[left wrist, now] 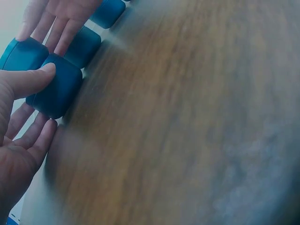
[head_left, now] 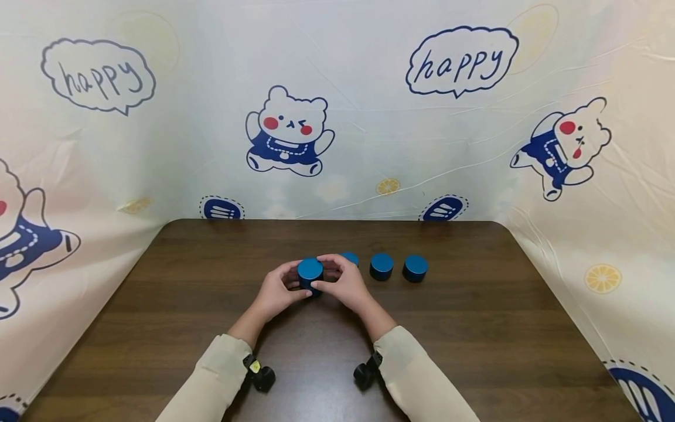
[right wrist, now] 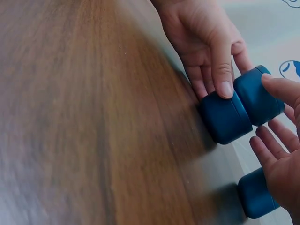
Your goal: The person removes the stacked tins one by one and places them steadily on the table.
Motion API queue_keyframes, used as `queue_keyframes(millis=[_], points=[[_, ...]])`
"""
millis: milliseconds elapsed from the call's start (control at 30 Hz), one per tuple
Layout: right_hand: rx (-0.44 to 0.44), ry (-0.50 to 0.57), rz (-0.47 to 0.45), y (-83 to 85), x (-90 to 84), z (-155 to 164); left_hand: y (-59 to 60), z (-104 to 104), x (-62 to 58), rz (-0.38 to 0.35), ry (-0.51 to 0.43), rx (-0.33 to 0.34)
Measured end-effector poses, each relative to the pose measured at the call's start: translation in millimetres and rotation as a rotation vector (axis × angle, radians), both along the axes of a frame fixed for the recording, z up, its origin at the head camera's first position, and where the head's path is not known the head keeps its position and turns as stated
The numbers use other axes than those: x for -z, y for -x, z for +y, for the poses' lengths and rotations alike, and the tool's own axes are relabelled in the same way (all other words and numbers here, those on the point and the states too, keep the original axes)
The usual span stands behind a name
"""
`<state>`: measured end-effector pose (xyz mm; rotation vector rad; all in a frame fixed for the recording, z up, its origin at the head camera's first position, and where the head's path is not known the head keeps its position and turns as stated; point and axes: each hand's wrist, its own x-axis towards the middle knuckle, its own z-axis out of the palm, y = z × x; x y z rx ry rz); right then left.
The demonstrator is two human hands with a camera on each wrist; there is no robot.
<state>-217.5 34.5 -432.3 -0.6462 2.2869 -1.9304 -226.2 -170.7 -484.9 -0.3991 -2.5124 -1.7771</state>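
Two small blue round canisters with a seam near the top are stacked, one on the other. My left hand [head_left: 276,291] holds the lower canister [left wrist: 61,91], its thumb pressed on the near side and its fingers behind. The upper canister [head_left: 310,268] is between the thumb and fingers of my right hand [head_left: 345,286]. In the right wrist view the upper canister [right wrist: 259,96] sits against the top of the lower canister [right wrist: 226,119]. Part of the lower one is hidden behind the thumbs in the head view.
Right of the stack, three more blue canisters stand in a row: one partly behind my right hand [head_left: 350,258], a middle canister [head_left: 381,267] and an end canister [head_left: 415,268]. The brown wooden table [head_left: 464,328] meets a printed cloth backdrop [head_left: 369,146] at its far edge.
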Motion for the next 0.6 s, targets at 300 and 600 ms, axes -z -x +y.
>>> queue_keyframes(millis=[300, 600], points=[[0.027, -0.013, -0.006, -0.1, 1.7, -6.1, -1.2, 0.4, -3.5, -0.007, -0.022, 0.011], [0.037, 0.002, -0.018, 3.7, 9.2, -3.5, 1.3, -2.4, 1.2, -0.001, -0.013, 0.020]])
